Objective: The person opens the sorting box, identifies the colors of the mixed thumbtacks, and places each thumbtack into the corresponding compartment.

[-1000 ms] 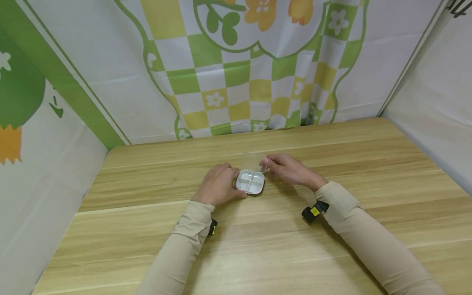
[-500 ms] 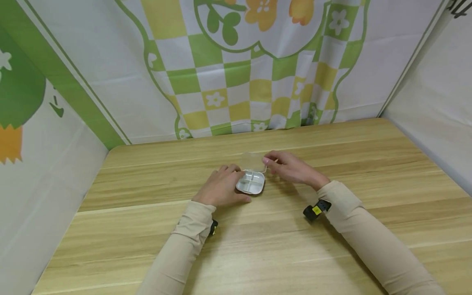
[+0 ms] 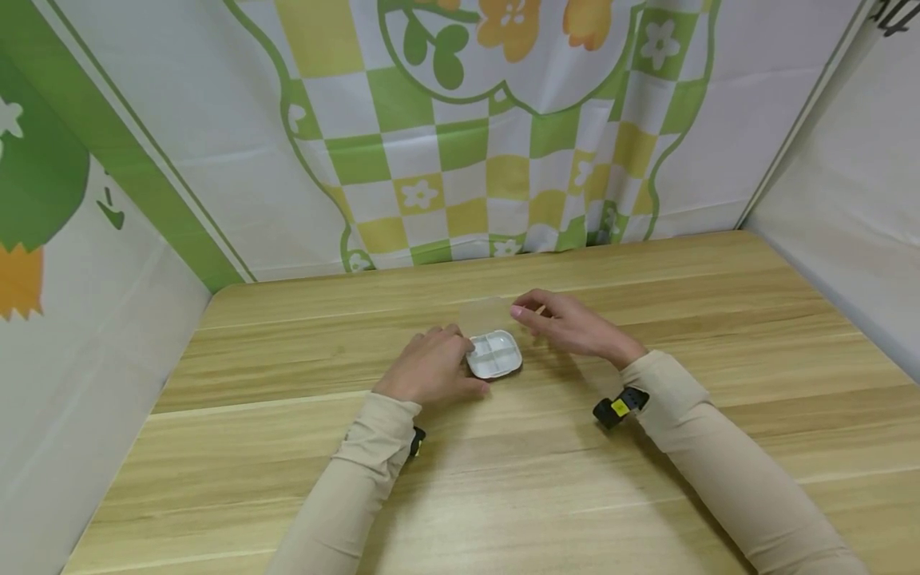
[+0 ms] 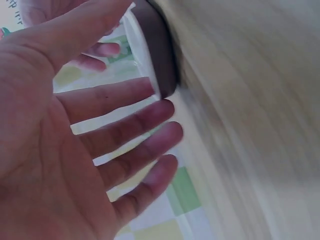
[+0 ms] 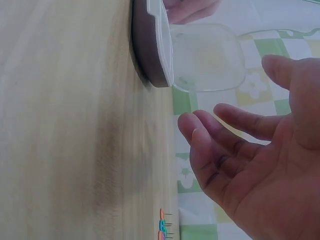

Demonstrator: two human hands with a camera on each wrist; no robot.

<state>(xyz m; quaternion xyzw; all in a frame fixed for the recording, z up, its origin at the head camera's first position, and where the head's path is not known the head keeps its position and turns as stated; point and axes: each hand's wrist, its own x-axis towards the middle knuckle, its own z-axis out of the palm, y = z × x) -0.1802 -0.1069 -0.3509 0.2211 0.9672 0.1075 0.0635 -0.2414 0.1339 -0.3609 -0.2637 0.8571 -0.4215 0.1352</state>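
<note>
Cloth (image 3: pixel 463 152) with green and yellow checks hangs beyond both hands, and a wood-grained table (image 3: pixel 503 495) spreads beneath them. Beige sleeves (image 3: pixel 719 455) run back from each wrist. The left hand (image 3: pixel 431 367) lies with fingers spread, its index fingertip touching the case at its side; nothing is gripped. The right hand (image 3: pixel 571 326) hovers just beside the lid, fingers loosely bent, thumb held apart, holding nothing. Between the two hands, on the tabletop, sits a small four-compartment case (image 3: pixel 494 354) (white inside, dark brown around its outer side). Its clear lid (image 5: pixel 210 60) rises from the far rim, near the right fingertips. Behind the right hand is a black wrist device (image 3: pixel 620 408) with a yellow patch.
</note>
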